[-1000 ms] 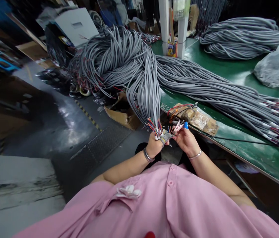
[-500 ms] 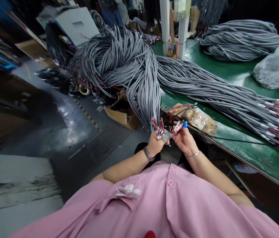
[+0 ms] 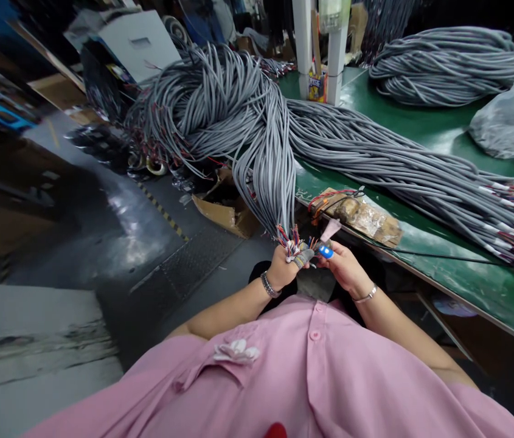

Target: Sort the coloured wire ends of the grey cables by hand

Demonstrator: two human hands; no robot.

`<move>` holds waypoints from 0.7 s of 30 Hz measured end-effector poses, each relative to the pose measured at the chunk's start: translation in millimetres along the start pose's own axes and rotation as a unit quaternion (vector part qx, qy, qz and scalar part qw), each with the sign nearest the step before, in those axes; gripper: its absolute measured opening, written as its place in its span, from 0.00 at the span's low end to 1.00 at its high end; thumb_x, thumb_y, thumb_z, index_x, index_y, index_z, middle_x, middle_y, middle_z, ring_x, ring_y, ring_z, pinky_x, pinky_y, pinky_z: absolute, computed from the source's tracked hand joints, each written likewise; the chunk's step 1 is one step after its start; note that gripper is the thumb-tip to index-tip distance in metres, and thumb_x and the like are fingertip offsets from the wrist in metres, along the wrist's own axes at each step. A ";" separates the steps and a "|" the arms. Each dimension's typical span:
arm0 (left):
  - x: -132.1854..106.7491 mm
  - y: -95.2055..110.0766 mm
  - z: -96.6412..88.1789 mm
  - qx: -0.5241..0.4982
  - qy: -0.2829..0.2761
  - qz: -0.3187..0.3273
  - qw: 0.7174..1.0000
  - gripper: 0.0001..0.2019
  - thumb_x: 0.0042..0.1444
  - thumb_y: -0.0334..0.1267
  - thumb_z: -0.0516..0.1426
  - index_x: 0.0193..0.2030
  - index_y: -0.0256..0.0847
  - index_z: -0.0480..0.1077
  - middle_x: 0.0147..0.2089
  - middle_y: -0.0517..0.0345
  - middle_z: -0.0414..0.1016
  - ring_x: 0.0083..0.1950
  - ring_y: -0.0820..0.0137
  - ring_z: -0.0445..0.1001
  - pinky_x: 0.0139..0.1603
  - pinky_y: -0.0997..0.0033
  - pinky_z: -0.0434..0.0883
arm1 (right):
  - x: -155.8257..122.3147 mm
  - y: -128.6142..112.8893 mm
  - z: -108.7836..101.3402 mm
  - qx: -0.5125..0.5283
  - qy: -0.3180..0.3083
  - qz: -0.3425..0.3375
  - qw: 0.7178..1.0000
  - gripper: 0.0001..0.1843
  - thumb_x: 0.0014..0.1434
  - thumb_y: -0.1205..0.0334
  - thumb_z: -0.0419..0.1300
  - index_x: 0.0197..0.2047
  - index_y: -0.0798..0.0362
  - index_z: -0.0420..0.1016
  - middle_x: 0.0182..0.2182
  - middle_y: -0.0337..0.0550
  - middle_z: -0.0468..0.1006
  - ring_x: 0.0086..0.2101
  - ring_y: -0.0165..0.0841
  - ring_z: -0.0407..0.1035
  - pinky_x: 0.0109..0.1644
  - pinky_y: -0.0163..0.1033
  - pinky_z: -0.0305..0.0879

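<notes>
My left hand (image 3: 283, 267) is closed around the ends of several grey cables (image 3: 268, 182), which hang down from the table. Coloured wires (image 3: 289, 243) stick out above its fist, and its thumb has a grey wrap (image 3: 303, 258). Close beside it, my right hand (image 3: 342, 265) has its fingers pinched together near more coloured wires (image 3: 312, 243) between the hands. A blue cover (image 3: 325, 251) sits on the right thumb. A pale pink piece (image 3: 331, 229) shows just above those fingers; what exactly they grip is hidden.
A long bundle of grey cables (image 3: 384, 152) lies across the green table (image 3: 448, 252), with a coil (image 3: 448, 67) and a clear plastic bag (image 3: 510, 115) behind. A taped block (image 3: 366, 219) rests by the table edge. An open cardboard box (image 3: 224, 213) is on the floor.
My right thumb with its blue cover has come down and left, towards the wires. The pink piece now stands above the fingers. My left hand keeps hold of the cables, slightly lower.
</notes>
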State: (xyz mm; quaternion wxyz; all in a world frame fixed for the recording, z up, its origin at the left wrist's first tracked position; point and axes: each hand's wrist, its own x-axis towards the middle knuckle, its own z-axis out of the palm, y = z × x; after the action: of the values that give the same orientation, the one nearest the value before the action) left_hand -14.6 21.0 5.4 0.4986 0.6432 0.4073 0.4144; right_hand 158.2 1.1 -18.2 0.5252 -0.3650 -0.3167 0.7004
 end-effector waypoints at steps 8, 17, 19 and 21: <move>4.4 -1.6 -9.6 0.078 -0.119 -0.026 0.990 0.12 0.48 0.43 0.65 0.23 0.36 0.72 0.21 0.59 0.71 0.22 0.75 0.66 0.25 0.77 0.64 | -3.8 -1.0 11.1 -0.122 0.029 -0.109 0.986 0.07 0.52 0.57 0.69 0.30 0.51 0.80 0.26 0.37 0.76 0.27 0.29 0.66 0.34 0.35 0.64; 4.3 -4.9 -9.6 0.031 -0.084 -0.029 0.996 0.15 0.53 0.45 0.62 0.25 0.34 0.73 0.23 0.54 0.74 0.25 0.73 0.70 0.27 0.76 0.66 | -13.3 5.7 10.7 -0.128 0.028 -0.140 0.982 0.14 0.49 0.59 0.70 0.42 0.48 0.80 0.33 0.40 0.78 0.31 0.33 0.70 0.39 0.39 0.68; 4.0 -4.5 -8.6 0.017 -0.074 -0.024 0.997 0.16 0.53 0.46 0.62 0.25 0.34 0.74 0.23 0.54 0.74 0.25 0.73 0.70 0.28 0.75 0.66 | -15.2 8.5 10.2 -0.092 0.046 -0.127 0.987 0.15 0.49 0.59 0.71 0.42 0.48 0.79 0.33 0.40 0.78 0.31 0.33 0.71 0.39 0.38 0.68; 4.0 -4.1 -7.7 0.014 -0.069 -0.020 0.997 0.16 0.54 0.47 0.62 0.25 0.34 0.75 0.24 0.53 0.74 0.25 0.73 0.70 0.28 0.75 0.67 | -15.9 10.3 10.7 -0.068 0.057 -0.124 0.988 0.14 0.49 0.58 0.70 0.40 0.49 0.78 0.33 0.40 0.79 0.31 0.32 0.70 0.38 0.37 0.68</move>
State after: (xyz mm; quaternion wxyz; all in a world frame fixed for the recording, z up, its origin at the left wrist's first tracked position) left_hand -21.1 27.8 3.2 0.5251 0.6688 0.3905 0.3529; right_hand 146.8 -17.4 -18.2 0.5992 -0.3974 -0.3759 0.5846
